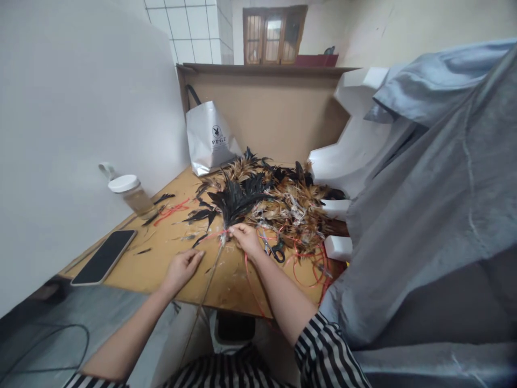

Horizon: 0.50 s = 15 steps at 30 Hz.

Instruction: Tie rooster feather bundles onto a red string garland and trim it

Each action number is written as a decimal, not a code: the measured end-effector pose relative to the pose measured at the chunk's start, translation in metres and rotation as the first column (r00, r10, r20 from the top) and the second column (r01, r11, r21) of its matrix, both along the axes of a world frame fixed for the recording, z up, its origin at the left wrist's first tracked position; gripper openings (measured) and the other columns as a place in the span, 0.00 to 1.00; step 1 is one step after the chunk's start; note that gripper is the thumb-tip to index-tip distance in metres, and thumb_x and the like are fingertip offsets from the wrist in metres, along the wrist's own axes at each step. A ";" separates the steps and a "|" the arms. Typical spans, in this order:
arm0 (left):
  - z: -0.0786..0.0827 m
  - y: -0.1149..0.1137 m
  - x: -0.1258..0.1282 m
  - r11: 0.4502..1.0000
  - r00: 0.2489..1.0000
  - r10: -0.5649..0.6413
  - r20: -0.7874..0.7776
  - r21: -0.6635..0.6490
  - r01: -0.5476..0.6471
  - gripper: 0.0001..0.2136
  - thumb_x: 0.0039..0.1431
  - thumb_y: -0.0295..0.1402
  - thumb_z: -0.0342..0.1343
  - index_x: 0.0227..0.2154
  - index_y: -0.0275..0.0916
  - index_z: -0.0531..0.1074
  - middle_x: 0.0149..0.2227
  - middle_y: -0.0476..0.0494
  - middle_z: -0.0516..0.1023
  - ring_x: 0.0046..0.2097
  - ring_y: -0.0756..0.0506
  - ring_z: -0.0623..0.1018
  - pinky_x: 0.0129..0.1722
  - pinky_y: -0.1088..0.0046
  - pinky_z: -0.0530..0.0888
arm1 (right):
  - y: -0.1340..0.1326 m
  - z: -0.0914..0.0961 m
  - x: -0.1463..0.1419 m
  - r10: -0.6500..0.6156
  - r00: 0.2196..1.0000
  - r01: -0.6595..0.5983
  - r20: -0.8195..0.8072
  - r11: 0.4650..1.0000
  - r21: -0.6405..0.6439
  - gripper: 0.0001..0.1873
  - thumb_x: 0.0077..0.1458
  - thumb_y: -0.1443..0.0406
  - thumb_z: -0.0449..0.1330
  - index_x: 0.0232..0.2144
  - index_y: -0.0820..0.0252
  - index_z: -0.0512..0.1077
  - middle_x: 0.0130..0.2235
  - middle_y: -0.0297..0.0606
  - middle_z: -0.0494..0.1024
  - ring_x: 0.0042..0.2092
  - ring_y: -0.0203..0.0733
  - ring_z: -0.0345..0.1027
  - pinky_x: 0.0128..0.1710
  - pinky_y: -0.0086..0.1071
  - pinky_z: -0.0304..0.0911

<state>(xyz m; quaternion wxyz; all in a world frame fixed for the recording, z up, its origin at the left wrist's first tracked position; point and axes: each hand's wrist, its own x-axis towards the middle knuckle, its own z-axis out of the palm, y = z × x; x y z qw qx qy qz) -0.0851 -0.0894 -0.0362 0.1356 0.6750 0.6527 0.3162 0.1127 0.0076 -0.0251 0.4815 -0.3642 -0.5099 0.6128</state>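
Note:
A bundle of black feathers (236, 202) lies fanned out on the table, its pale quill ends toward me. Thin red ribbon (216, 234) crosses the quills where they gather. My right hand (245, 240) is closed in a pinch on the ribbon, right beside the quill ends, and a length of ribbon trails below it to the table's front edge. Lower and to the left, my left hand (183, 269) has its fingers pressed together near the table surface; what they hold, if anything, is hidden. A thin stick or cord (210, 275) runs from the quills toward my lap.
Brown and black feathers (291, 202) are heaped behind and right of the bundle. Scissors (277, 250) lie beside my right wrist, near tangled ribbon (302, 264). Leftward are a phone (105, 257), a lidded bottle (131, 194) and a silver bag (210, 137). Grey cloth (424, 215) hangs at right.

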 end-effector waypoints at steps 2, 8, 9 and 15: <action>0.000 0.000 0.001 1.000 1.000 0.021 -0.012 -0.005 -0.021 0.17 0.57 0.44 0.46 0.25 0.39 0.72 0.24 0.47 0.75 0.28 0.47 0.72 0.31 0.75 0.67 | 0.002 0.001 0.004 -0.019 0.998 0.017 -0.052 0.998 -0.053 0.16 0.41 0.53 0.61 0.25 0.60 0.70 0.18 0.27 0.65 0.16 0.27 0.48 0.16 0.25 0.45; 0.000 0.001 0.005 0.997 0.995 0.078 -0.054 -0.014 -0.079 0.18 0.57 0.45 0.44 0.27 0.38 0.73 0.27 0.44 0.76 0.31 0.46 0.73 0.33 0.74 0.67 | 0.006 -0.003 0.007 -0.026 0.993 0.016 -0.114 0.996 -0.087 0.17 0.40 0.52 0.63 0.26 0.59 0.68 0.12 0.21 0.55 0.14 0.27 0.47 0.14 0.25 0.45; 0.000 0.001 0.006 0.997 0.995 0.081 -0.066 -0.009 -0.082 0.18 0.57 0.45 0.44 0.27 0.38 0.73 0.27 0.44 0.75 0.31 0.46 0.73 0.33 0.74 0.67 | 0.006 -0.004 0.007 -0.020 0.992 0.010 -0.125 0.996 -0.085 0.17 0.40 0.52 0.63 0.26 0.59 0.69 0.12 0.21 0.55 0.14 0.27 0.47 0.14 0.25 0.45; 0.003 0.000 0.009 0.996 0.993 0.086 -0.082 0.006 -0.085 0.18 0.57 0.44 0.44 0.22 0.39 0.71 0.23 0.46 0.73 0.29 0.48 0.71 0.29 0.75 0.65 | 0.005 0.002 0.012 0.005 0.962 -0.042 -0.271 0.990 -0.131 0.19 0.37 0.53 0.65 0.26 0.59 0.67 0.13 0.20 0.53 0.15 0.26 0.44 0.14 0.24 0.47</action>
